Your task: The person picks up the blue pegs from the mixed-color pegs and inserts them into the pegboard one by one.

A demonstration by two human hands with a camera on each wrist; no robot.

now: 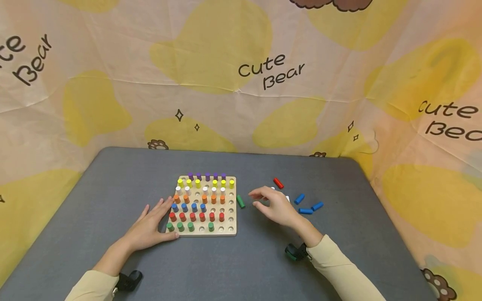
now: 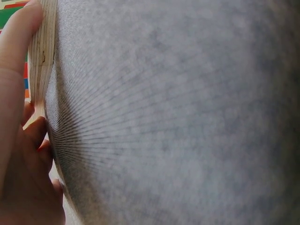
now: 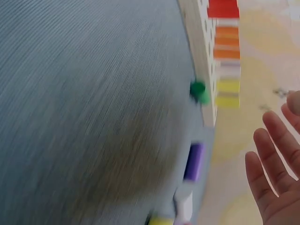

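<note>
A wooden peg board (image 1: 226,234) carries rows of purple, yellow, white, orange, blue, red and green pegs, with several holes bare. My left hand (image 1: 148,228) rests against its left side, fingers stretched along the edge and thumb at the front left corner. In the left wrist view the thumb (image 2: 16,37) lies on the board's edge (image 2: 43,56). Just right of the board, a green peg (image 1: 240,201) lies on the table. My right hand (image 1: 276,205) hovers to the right of that peg, its fingers loosely extended and holding nothing.
Loose blue pegs (image 1: 306,211) and a red peg (image 1: 278,183) lie beyond and right of the right hand, which partly covers white ones. A purple peg (image 3: 193,161) and a white peg (image 3: 184,201) show in the right wrist view. A printed cloth (image 1: 211,121) hangs behind the grey table.
</note>
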